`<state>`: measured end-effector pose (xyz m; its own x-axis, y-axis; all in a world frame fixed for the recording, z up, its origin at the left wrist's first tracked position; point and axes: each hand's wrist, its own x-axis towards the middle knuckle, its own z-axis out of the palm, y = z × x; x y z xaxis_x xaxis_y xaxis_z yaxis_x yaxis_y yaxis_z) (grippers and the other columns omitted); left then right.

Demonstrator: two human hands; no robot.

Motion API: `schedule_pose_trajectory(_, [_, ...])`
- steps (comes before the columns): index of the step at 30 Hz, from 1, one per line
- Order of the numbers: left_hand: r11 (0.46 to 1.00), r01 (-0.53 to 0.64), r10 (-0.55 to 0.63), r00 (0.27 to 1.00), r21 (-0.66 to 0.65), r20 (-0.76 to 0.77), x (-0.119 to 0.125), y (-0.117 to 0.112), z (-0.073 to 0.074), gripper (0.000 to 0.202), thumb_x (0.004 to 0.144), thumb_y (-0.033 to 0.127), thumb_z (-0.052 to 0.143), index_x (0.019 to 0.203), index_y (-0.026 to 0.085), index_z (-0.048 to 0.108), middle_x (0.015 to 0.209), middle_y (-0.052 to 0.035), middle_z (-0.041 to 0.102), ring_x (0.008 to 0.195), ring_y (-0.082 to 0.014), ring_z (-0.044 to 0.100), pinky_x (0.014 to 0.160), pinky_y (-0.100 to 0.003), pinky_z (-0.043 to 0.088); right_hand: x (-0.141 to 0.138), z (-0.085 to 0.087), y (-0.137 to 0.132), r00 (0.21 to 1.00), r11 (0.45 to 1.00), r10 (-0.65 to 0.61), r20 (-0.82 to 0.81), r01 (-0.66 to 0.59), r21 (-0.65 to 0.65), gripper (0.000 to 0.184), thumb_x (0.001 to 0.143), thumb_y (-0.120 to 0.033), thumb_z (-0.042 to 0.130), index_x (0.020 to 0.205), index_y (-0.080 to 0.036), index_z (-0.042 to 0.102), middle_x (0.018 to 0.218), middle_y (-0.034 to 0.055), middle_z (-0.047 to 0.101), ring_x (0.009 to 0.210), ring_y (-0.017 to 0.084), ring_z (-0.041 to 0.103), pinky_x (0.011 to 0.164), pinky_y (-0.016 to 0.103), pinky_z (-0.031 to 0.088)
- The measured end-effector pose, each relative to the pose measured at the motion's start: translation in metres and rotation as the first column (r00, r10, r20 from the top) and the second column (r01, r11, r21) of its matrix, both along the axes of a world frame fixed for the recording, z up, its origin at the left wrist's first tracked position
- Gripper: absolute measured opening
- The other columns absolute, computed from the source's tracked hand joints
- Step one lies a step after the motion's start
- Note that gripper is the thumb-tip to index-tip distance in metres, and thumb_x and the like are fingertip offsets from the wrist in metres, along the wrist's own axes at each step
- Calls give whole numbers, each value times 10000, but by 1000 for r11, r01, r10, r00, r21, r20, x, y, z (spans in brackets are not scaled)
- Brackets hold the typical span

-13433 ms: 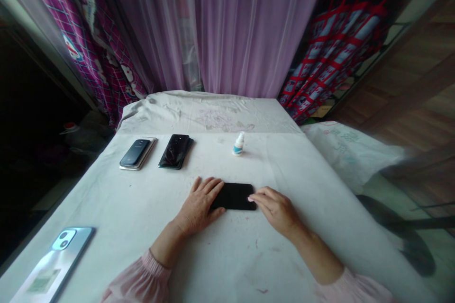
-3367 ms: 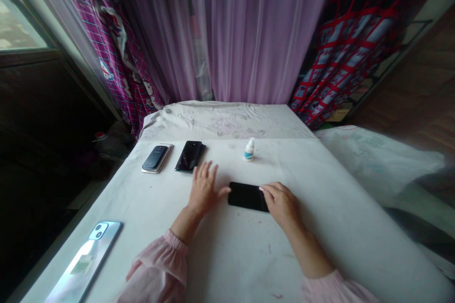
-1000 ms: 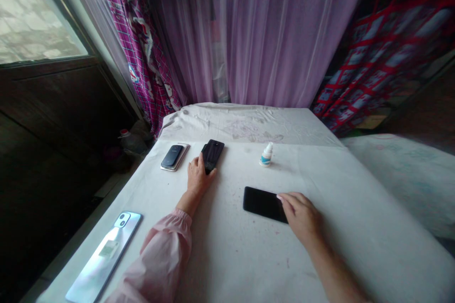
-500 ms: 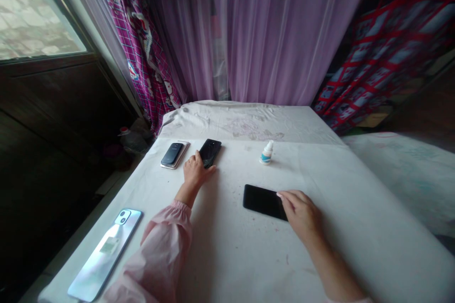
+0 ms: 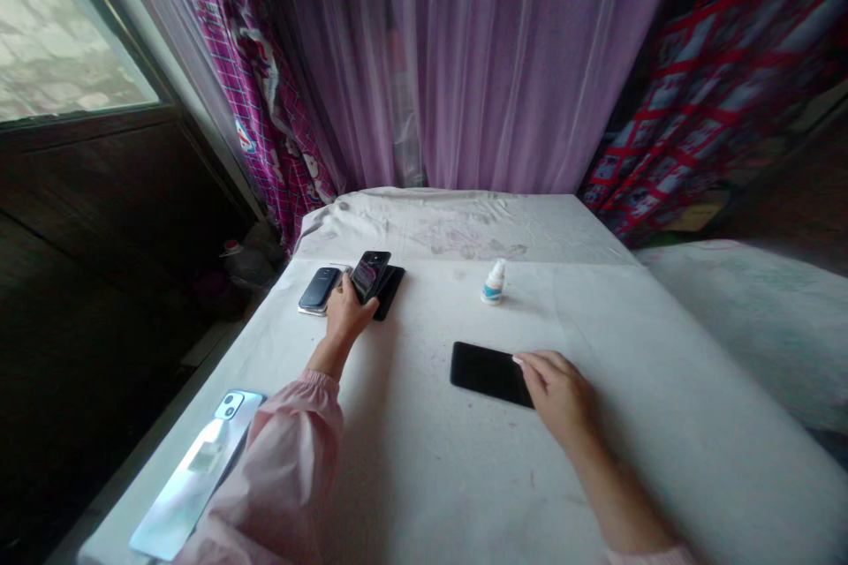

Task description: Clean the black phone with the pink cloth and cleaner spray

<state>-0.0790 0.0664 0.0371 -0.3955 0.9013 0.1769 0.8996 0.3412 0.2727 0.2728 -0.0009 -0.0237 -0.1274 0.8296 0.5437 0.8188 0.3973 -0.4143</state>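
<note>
Free lane: white tablecloth [image 5: 424, 494] between pink left sleeve [image 5: 282, 463] and right forearm [image 5: 616, 485] | Blocked, far left: left hand [image 5: 348, 311] with tilted dark phone [image 5: 372, 271], beside stacked phones [image 5: 318, 290] | Blocked, centre-right: right hand [image 5: 562, 395] on flat black phone [image 5: 487, 372] | Beyond: small bottle [image 5: 492, 284], room either side

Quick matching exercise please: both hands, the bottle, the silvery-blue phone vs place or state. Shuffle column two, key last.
1. left hand
2. right hand
3. white bottle
4. silvery-blue phone

A. upright on the white tablecloth
B. lying camera side up
C. at one end of a flat-lying black phone
D. holding a tilted black phone

Pairs: 1-D, 2-C, 3-A, 4-B
</note>
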Motion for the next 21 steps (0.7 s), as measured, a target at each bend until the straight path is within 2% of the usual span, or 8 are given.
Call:
schedule_pose_trajectory(6, [995, -96, 97, 994, -19, 53, -13, -4, 9, 822, 793, 444, 573, 1442, 14, 308, 1135, -251, 622, 1069, -368, 617, 892, -417, 464, 0, 0, 0, 1000, 1000, -1, 0, 1, 4, 317, 944, -325, 428, 905, -208, 720, 900, 64, 706, 790, 186, 654, 710, 294, 491])
schedule_pose_trajectory(13, [987, -158, 157, 985, 3, 65, -23, -10, 20, 777, 821, 461, 525, 1448, 59, 305, 1179, -232, 609, 1107, -357, 598, 889, -424, 471, 0, 0, 0, 1000, 1000, 12, -20, -12, -10, 298, 935, -315, 439, 909, -210, 717, 897, 63, 704, 794, 188, 652, 713, 296, 491])
schedule_pose_trajectory(16, [991, -131, 130, 990, 14, 47, -17, -9, 16, 796, 812, 447, 546, 1445, 28, 308, 1162, -244, 610, 1095, -363, 601, 892, -424, 469, 0, 0, 0, 1000, 1000, 4, -19, -4, -19, 288, 929, -306, 449, 913, -205, 718, 898, 62, 702, 791, 190, 651, 706, 299, 490])
schedule_pose_trajectory(21, [999, -35, 35, 999, 35, -2, 6, -4, -3, 817, 782, 398, 601, 1441, 9, 315, 1160, -246, 603, 1085, -358, 596, 899, -417, 464, 0, 0, 0, 1000, 1000, 15, -26, -15, -21, 282, 934, -299, 452, 922, -200, 716, 902, 65, 700, 797, 188, 649, 721, 299, 493])
